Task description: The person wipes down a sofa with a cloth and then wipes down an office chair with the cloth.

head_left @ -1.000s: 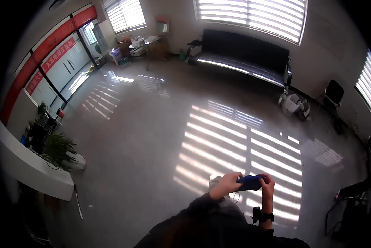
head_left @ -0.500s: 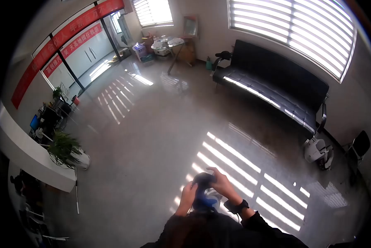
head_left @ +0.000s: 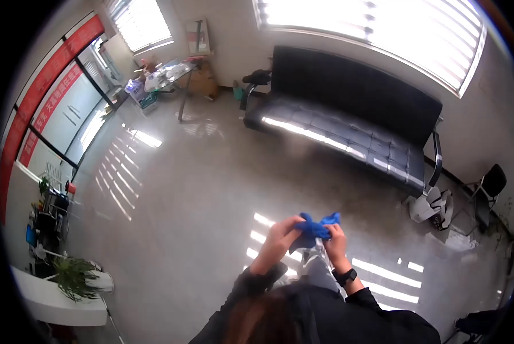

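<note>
A bunched blue cloth (head_left: 311, 230) is held up in front of my body, above the floor. My left hand (head_left: 280, 239) pinches its left side, fingers closed on the fabric. On the other side my right hand (head_left: 335, 241) grips the cloth's right part, and a dark watch sits on that wrist. Part of the cloth sticks up between and beyond my fingers. Below it, my light trouser legs and shoes show in part.
Ahead to the right stands a black sofa (head_left: 348, 132) under a bright window. White bags (head_left: 427, 207) and a chair (head_left: 489, 186) are at its right end. A glass table (head_left: 176, 71) holds clutter at the back. Left are a potted plant (head_left: 76, 279) and a white partition (head_left: 62, 309).
My hands have risen and moved slightly right with the cloth, which now shows bright blue and more bunched. The camera view has turned left-to-right, so the sofa appears nearer and further left.
</note>
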`<state>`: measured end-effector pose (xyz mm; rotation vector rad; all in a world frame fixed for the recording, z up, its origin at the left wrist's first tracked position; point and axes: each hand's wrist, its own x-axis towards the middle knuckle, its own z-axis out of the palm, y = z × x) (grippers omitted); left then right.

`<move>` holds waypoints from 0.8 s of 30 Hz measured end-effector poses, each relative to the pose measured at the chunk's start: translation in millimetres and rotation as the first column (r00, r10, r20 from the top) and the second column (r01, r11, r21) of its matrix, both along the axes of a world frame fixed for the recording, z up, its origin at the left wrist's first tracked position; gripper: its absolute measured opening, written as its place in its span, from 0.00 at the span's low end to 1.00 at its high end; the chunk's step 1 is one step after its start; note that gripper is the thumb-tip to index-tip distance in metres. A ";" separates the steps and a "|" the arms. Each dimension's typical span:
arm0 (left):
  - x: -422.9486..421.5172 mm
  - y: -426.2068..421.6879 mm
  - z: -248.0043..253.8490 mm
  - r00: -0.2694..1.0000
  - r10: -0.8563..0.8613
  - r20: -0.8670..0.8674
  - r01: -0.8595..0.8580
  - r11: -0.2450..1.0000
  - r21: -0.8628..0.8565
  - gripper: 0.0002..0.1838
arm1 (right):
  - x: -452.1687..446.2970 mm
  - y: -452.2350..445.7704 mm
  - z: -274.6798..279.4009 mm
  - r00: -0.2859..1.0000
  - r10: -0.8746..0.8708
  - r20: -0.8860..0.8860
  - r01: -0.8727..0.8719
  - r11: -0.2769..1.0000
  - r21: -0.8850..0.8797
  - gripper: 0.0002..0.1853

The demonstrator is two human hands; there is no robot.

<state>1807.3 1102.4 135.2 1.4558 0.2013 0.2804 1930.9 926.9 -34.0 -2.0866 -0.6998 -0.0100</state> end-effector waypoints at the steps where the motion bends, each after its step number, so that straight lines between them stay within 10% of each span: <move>1: 23.4 11.7 12.6 0.999 0.019 -0.051 -0.022 0.998 -0.061 0.08 | 29.4 7.7 -4.5 0.999 -0.048 -0.001 0.048 0.998 0.038 0.18; 8: 187.3 119.7 -10.7 0.950 0.293 -0.110 -0.303 0.950 -0.078 0.08 | 243.1 66.1 -29.7 0.978 -0.211 0.013 0.211 0.977 -0.043 0.25; 12: 248.2 198.4 -16.5 0.902 0.421 -0.096 -0.367 0.864 0.345 0.08 | 357.2 128.4 -25.3 0.984 -0.147 -0.096 0.138 0.986 -0.091 0.22; 18: 338.6 299.2 -16.1 0.770 0.629 -0.107 -0.566 0.750 0.341 0.09 | 468.8 221.7 -14.5 0.993 0.114 -0.037 -0.119 0.974 -0.192 0.14; 24: 444.5 444.4 -88.3 0.688 0.667 -0.286 -0.382 0.668 0.638 0.10 | 547.5 301.1 -80.6 0.997 0.073 0.004 -0.069 0.959 -0.275 0.14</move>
